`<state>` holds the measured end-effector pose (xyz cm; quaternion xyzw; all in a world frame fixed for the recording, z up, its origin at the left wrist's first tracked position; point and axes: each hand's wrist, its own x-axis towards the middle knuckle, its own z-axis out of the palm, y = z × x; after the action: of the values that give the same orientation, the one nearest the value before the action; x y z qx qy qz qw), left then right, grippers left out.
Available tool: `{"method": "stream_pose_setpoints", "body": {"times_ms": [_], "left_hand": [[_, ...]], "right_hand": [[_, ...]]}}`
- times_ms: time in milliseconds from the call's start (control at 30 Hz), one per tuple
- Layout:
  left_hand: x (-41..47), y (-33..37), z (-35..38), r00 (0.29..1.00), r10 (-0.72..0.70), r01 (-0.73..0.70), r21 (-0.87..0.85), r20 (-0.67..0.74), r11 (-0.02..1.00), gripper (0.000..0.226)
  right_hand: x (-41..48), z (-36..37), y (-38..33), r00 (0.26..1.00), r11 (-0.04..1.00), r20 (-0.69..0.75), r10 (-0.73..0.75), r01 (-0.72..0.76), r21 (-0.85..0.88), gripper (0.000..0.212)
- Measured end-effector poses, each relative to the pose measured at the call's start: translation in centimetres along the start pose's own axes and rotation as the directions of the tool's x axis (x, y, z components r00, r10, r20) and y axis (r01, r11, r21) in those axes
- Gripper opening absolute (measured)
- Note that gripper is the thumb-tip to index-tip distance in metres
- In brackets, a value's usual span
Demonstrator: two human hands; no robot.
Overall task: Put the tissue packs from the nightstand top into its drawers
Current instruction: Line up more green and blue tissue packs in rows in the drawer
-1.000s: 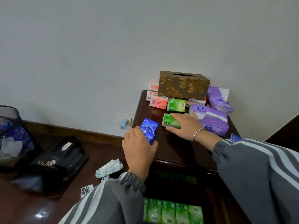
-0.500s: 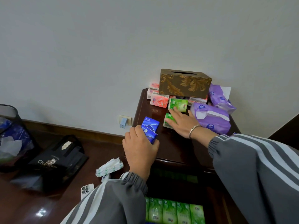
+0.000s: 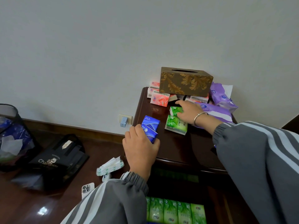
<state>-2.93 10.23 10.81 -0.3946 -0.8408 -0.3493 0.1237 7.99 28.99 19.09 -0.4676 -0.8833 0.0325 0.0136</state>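
Observation:
On the dark wooden nightstand [image 3: 174, 147] my left hand [image 3: 140, 149] grips a blue tissue pack [image 3: 150, 127] near the front left edge. My right hand [image 3: 188, 113] lies flat on two green tissue packs, the nearer one [image 3: 175, 125] and a smaller one behind it [image 3: 174, 110]. Pink packs [image 3: 159, 99] lie under and beside a gold patterned tissue box [image 3: 186, 81] at the back. Purple soft packs [image 3: 221, 97] pile up at the right. Below, an open drawer holds a row of green packs [image 3: 176, 210].
On the floor to the left are a black mesh bin [image 3: 11, 135], a black bag [image 3: 56, 159], a crumpled white-green pack [image 3: 110, 165] and a phone [image 3: 87, 188]. A charger sits in the wall socket [image 3: 124, 121]. The wall stands right behind the nightstand.
My right hand has reached further back over the top and drawn a second green pack beside the first. My left hand has kept hold of the blue pack, almost still.

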Motion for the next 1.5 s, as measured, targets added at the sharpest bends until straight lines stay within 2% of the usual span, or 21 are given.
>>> {"method": "stream_pose_setpoints", "body": {"times_ms": [100,200,267,367,433,500,567,600,633,700,800,933,1067,1167,1300,1367,1433,1500], "left_hand": [[0.0,0.1,0.0,1.000,0.000,0.000,0.003,0.011,1.000,0.064],[0.0,0.1,-0.1,1.000,-0.003,0.003,-0.002,0.019,1.000,0.064],[0.0,0.1,-0.2,1.000,-0.003,0.003,-0.004,0.023,1.000,0.064],[0.0,0.1,-0.2,1.000,0.000,0.000,-0.002,0.015,1.000,0.063],[0.0,0.1,-0.2,1.000,0.004,-0.004,0.003,0.011,1.000,0.063],[0.0,0.1,-0.1,1.000,0.006,-0.006,0.013,0.003,1.000,0.064],[0.0,0.1,-0.1,1.000,0.007,-0.007,0.016,0.001,1.000,0.064],[0.0,0.1,-0.1,1.000,0.007,-0.007,0.018,-0.001,1.000,0.064],[0.0,0.1,-0.1,1.000,0.007,-0.006,0.022,-0.003,1.000,0.065],[-0.1,0.1,-0.2,1.000,0.003,-0.003,0.027,-0.009,1.000,0.065],[0.0,0.1,-0.2,1.000,0.007,-0.007,0.017,-0.006,1.000,0.064],[0.0,0.0,-0.1,1.000,0.006,-0.006,0.011,0.014,1.000,0.064],[0.1,0.0,-0.1,1.000,0.018,-0.018,0.028,0.007,0.999,0.062],[0.1,0.1,-0.2,1.000,0.026,-0.026,0.024,0.005,0.999,0.060],[0.2,0.1,-0.5,0.999,0.032,-0.033,0.005,0.031,0.999,0.058],[0.3,0.1,-0.8,0.998,0.025,-0.024,-0.009,0.063,1.000,0.056],[0.3,0.3,-1.3,0.995,0.020,-0.017,-0.041,0.096,0.999,0.055],[0.2,0.2,-2.1,0.991,0.029,-0.018,-0.083,0.132,0.996,0.054]], "right_hand": [[1.4,-0.9,0.1,0.979,1.000,0.205,-0.006,0.000,0.032,0.061],[2.0,-1.9,-0.2,0.948,1.000,0.318,-0.028,0.026,0.009,0.065],[2.0,-2.1,0.0,0.952,1.000,0.304,-0.029,0.030,0.001,0.065],[1.8,-2.0,0.7,0.982,1.000,0.191,-0.006,0.004,0.013,0.062],[1.5,-1.9,1.1,0.999,0.991,0.049,0.023,-0.030,0.132,0.058],[1.0,-2.4,1.4,0.993,0.936,-0.090,0.080,-0.044,0.349,0.056],[0.4,-3.3,1.5,0.993,0.792,-0.037,0.109,-0.064,0.608,0.054],[-0.1,-3.8,1.4,0.996,0.716,0.035,0.082,-0.083,0.693,0.052],[-0.6,-4.0,1.2,0.994,0.691,0.102,0.036,-0.098,0.716,0.049],[-1.4,-4.1,0.5,0.977,0.795,0.210,-0.041,-0.095,0.599,0.046],[-1.6,-3.2,-0.4,0.962,0.921,0.267,-0.060,-0.049,0.385,0.048],[-1.3,-3.9,-1.6,0.935,0.983,0.354,-0.014,-0.053,0.178,0.060],[-1.7,-4.0,-2.8,0.907,0.992,0.422,-0.004,-0.050,0.118,0.059],[-2.6,-3.6,-3.2,0.929,0.990,0.370,0.023,-0.073,0.122,0.067],[-4.5,-3.2,-2.9,0.946,0.946,0.309,0.097,-0.184,0.267,0.066],[-6.1,-2.4,-3.6,0.954,0.970,0.283,0.094,-0.152,0.190,0.064],[-8.0,-1.3,-4.3,0.981,0.987,0.185,0.064,-0.089,0.132,0.067],[-10.6,-0.7,-4.3,0.996,0.962,0.049,0.076,-0.086,0.260,0.067]]}}
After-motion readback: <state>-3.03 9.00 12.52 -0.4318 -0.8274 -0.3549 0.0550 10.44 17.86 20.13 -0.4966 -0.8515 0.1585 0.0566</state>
